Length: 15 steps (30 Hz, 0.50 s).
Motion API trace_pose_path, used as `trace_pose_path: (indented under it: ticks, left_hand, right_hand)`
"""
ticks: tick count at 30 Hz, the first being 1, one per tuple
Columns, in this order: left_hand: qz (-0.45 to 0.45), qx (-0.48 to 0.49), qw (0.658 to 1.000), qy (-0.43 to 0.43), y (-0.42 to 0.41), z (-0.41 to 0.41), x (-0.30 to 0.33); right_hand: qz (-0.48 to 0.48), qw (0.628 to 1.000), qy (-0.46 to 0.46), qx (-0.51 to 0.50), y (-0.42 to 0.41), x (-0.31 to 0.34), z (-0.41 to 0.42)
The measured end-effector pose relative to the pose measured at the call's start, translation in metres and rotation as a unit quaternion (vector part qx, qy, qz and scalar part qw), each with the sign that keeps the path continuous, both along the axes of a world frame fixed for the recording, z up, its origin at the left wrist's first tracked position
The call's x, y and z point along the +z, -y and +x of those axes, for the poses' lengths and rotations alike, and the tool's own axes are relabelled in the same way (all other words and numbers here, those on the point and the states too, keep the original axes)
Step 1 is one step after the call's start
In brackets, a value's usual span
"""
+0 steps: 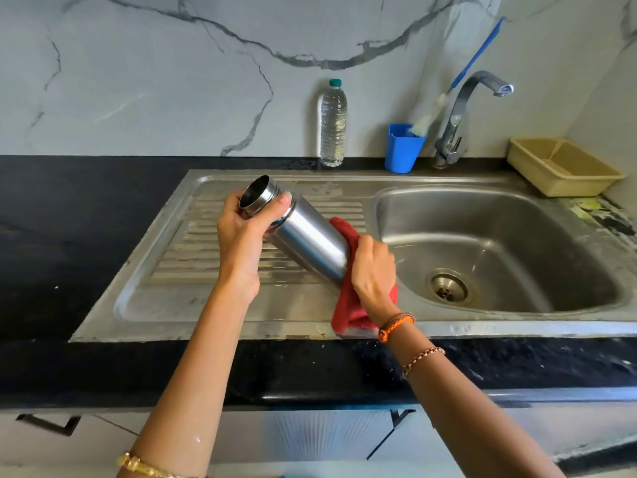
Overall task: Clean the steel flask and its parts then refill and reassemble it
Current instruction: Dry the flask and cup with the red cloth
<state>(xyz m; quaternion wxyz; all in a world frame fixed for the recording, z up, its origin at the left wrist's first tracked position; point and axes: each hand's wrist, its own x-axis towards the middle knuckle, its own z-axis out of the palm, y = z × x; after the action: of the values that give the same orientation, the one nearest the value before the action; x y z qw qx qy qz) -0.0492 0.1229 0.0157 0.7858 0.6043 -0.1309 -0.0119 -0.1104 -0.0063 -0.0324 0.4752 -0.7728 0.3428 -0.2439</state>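
The steel flask (306,236) is held tilted above the sink's ribbed drainboard (206,250), its open mouth pointing up and left. My left hand (241,232) grips it around the neck, thumb across the shoulder. My right hand (374,270) presses a red cloth (348,315) against the flask's lower end; the cloth wraps behind the base and hangs down to the sink's front rim. The flask has no cap on, and no cap or other flask part is in view.
A clear plastic water bottle (333,124) stands at the back wall. Beside it are a blue cup (401,148) holding a blue-handled bottle brush (448,94), the tap (462,112) and a beige tray (565,167). The sink basin (499,236) lies to the right, black counter (69,219) to the left.
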Motion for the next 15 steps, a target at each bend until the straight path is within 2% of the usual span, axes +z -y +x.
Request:
trace_pose_path:
  ticks: [3,7,10,13,15]
  left_hand:
    - [0.004,-0.005,1.000,-0.018,-0.007,-0.005,0.002]
    - [0.023,-0.081,0.996,0.011,-0.016,-0.005,0.007]
    - [-0.001,-0.095,0.995,0.000,-0.013,-0.006,0.005]
    - [-0.030,-0.038,0.998,-0.052,-0.009,-0.006,0.001]
    - [0.001,-0.007,0.998,-0.057,-0.008,-0.010,0.001]
  right_hand:
    - [-0.048,0.997,0.037,0.045,-0.024,0.023,0.005]
    - [-0.087,0.984,0.121,0.100,-0.048,0.061,0.021]
    - [-0.125,0.973,0.163,0.109,-0.049,0.053,0.017]
    - [-0.144,0.981,0.112,0.072,-0.034,0.020,0.004]
    - [-0.124,0.989,0.066,0.034,-0.019,0.001,-0.002]
